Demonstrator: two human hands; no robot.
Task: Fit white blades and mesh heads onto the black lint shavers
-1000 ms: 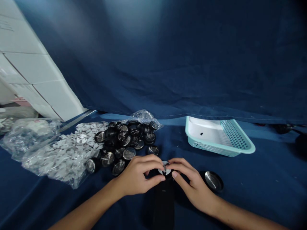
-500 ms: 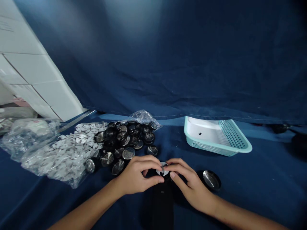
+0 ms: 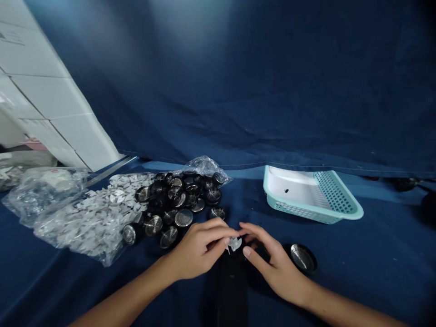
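Note:
Front and centre, a small white plastic piece (image 3: 235, 244) with jagged edges sits over something dark, above a black upright block (image 3: 232, 284). My left hand (image 3: 199, 247) pinches around this piece from the left, its thumb and forefinger close together at its edge. My right hand (image 3: 272, 261) is curved on the other side, with thumb and fingers apart and nothing visible between them. A black round cap with a perforated metal face (image 3: 302, 258) lies just beyond my right hand. What the white piece rests on is mostly hidden by my fingers.
Several black caps with metal mesh faces (image 3: 184, 218) are heaped left of centre. Beside them, many white plastic pieces (image 3: 98, 213) spill over a clear bag (image 3: 51, 234). A turquoise basket (image 3: 303, 211) with a small dark bit inside stands right. Blue cloth (image 3: 238, 91) hangs behind.
My right fingers have come away from the white piece and spread. The white piece, seen before as a flat disc with a dark slot, now looks tilted and jagged.

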